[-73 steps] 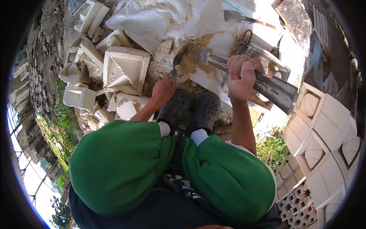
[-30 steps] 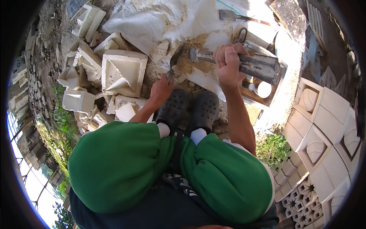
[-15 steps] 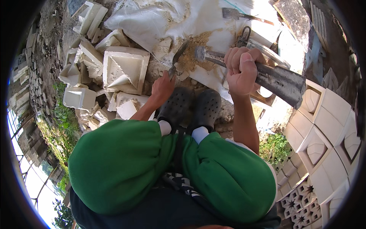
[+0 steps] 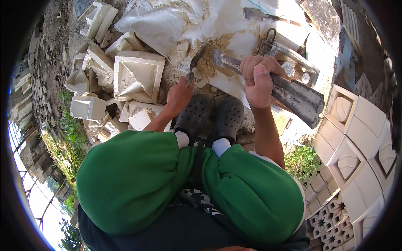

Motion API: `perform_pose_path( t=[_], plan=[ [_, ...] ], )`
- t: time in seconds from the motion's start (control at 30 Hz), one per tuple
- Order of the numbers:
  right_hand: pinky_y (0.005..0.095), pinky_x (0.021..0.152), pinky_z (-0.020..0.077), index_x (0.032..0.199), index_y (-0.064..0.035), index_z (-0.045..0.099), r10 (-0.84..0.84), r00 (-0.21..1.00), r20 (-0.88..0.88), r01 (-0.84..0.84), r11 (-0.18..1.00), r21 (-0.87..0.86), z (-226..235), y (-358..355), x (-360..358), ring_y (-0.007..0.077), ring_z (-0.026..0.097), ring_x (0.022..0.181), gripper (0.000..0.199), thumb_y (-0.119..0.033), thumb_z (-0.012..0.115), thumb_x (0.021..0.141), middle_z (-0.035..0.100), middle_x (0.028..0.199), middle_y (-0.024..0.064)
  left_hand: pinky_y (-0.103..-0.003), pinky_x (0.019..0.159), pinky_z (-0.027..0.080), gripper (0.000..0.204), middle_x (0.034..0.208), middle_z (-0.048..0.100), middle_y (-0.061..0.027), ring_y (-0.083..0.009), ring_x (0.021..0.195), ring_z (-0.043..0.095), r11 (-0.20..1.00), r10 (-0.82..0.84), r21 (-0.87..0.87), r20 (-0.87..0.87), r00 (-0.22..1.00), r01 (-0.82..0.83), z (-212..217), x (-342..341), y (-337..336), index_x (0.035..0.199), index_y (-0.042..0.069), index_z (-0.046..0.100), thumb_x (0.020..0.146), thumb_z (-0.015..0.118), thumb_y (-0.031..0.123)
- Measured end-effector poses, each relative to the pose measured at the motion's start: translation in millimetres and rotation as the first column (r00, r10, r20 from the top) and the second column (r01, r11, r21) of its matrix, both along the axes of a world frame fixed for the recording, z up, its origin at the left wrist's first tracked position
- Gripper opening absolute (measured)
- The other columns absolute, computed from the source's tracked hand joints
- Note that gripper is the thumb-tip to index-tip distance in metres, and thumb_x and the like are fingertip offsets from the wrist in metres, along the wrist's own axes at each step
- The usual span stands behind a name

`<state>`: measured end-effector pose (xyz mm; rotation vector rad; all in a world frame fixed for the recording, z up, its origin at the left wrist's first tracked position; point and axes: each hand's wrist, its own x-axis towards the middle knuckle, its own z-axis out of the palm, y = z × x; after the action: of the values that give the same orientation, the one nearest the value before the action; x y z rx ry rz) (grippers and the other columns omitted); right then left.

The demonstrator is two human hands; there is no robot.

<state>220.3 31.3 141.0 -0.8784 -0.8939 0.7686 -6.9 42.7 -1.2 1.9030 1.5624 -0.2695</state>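
Green-covered knees (image 4: 130,180) nearest, dark clogs (image 4: 193,119) beyond. Left hand (image 4: 180,96) closed round trowel (image 4: 197,57), blade pointing away beside sandy crumbs (image 4: 222,44). Right hand (image 4: 261,81) wrapped round heavy dark tool (image 4: 300,99), thick end rightward, narrow end near crumbs. Pale cast block (image 4: 136,75) left of trowel, among broken pieces (image 4: 100,60). White sheet (image 4: 228,21) spread farther out; flat-bladed tool (image 4: 253,14) toward its right side.

Looks like an outdoor masonry yard: stacked blocks (image 4: 368,119), pierced blocks (image 4: 333,230), broken castings (image 4: 136,69), grit (image 4: 208,69) on a sheet (image 4: 228,21), weeds (image 4: 302,161) in sunlight.
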Motion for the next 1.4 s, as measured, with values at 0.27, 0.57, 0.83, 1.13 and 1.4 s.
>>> perform_pose_path(
  t=[0.27, 0.57, 0.83, 1.13, 1.4],
  plan=[
    [0.0261, 0.050, 0.0310, 0.066, -0.0056, 0.037, 0.087, 0.982, -0.168, -0.108, 0.987, -0.121, -36, 14, 11, 0.0101, 0.033, 0.050, 0.021, -0.004, 0.047, 0.084, 0.036, 0.055, -0.0002, -0.056, 0.066, 0.046, 0.039, 0.073, 0.061, -0.0280, -0.0486, 0.072, 0.059, 0.998, -0.023, 0.055, 0.008, 1.000, 0.023, -2, 1, 0, 0.097, 0.000, 0.044, 0.091, 0.050, 0.038],
    [0.0296, 0.044, 0.0289, 0.058, -0.0035, 0.041, 0.287, 0.904, 0.317, -0.293, 0.956, -0.030, 16, -24, 15, 0.0142, 0.035, 0.044, 0.023, -0.008, 0.054, 0.077, 0.041, 0.051, 0.0044, -0.056, 0.060, 0.044, 0.035, 0.067, 0.060, -0.0259, -0.0473, 0.065, 0.058, 0.996, 0.019, 0.085, 0.172, 0.985, -0.034, 5, -10, 3, 0.098, 0.000, 0.045, 0.091, 0.052, 0.034],
    [0.0300, 0.042, 0.0305, 0.057, -0.0017, 0.038, 0.190, 0.955, 0.228, -0.189, 0.982, -0.026, -11, -42, 13, 0.0160, 0.035, 0.041, 0.026, -0.010, 0.054, 0.076, 0.039, 0.049, 0.0047, -0.057, 0.061, 0.045, 0.037, 0.068, 0.060, -0.0274, -0.0481, 0.066, 0.058, 0.997, -0.021, 0.079, 0.160, 0.987, 0.008, -16, -5, -24, 0.097, -0.003, 0.044, 0.092, 0.051, 0.033],
    [0.0297, 0.049, 0.0324, 0.063, -0.0014, 0.042, 0.057, 0.996, -0.065, -0.062, 0.994, -0.091, -16, -50, 26, 0.0142, 0.037, 0.049, 0.025, -0.012, 0.056, 0.081, 0.043, 0.054, 0.0058, -0.057, 0.061, 0.045, 0.038, 0.068, 0.059, -0.0287, -0.0484, 0.066, 0.058, 1.000, -0.010, 0.030, 0.248, 0.969, 0.003, -18, 11, -2, 0.099, -0.004, 0.045, 0.092, 0.051, 0.033],
    [0.0323, 0.063, 0.0333, 0.071, -0.0093, 0.035, -0.100, 0.984, -0.151, 0.077, 0.985, -0.152, -22, -39, 23, 0.0153, 0.035, 0.060, 0.027, -0.026, 0.047, 0.089, 0.035, 0.063, 0.0032, -0.057, 0.059, 0.044, 0.038, 0.066, 0.058, -0.0285, -0.0486, 0.064, 0.056, 0.990, -0.032, 0.140, 0.271, 0.962, -0.007, -34, 5, -4, 0.098, -0.005, 0.045, 0.092, 0.052, 0.032]
  ],
)
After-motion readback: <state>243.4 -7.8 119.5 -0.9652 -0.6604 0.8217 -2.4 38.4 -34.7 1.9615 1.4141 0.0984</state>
